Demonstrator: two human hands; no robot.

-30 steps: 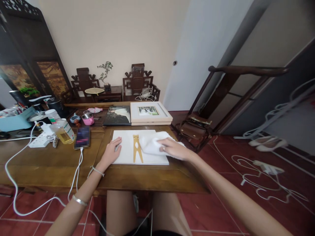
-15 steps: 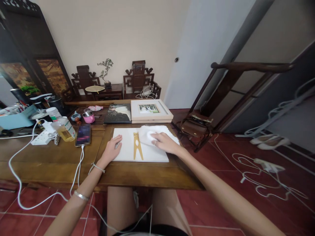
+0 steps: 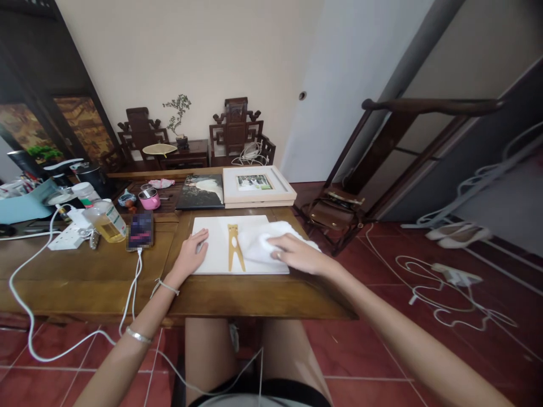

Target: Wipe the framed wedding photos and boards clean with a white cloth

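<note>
A white canvas panel (image 3: 216, 254) with a tan cat figure (image 3: 234, 254) lies flat near the front edge of the wooden table (image 3: 93, 277). My left hand (image 3: 192, 252) rests flat on the panel's left edge, fingers stretched out. My right hand (image 3: 294, 253) presses a white cloth (image 3: 263, 242) onto the panel's right half, fingers laid over it.
Behind the panel lie a white framed picture (image 3: 258, 185) and a dark picture (image 3: 200, 192). To the left are a phone (image 3: 140, 230) on a white cable, an oil bottle (image 3: 107, 220), a power strip (image 3: 67, 237) and a pink pot (image 3: 150, 199). Cables and shoes lie on the red floor at right.
My right hand has slid the cloth back and forth over the panel's right half, now lower right again. My left hand stays on the left edge.
</note>
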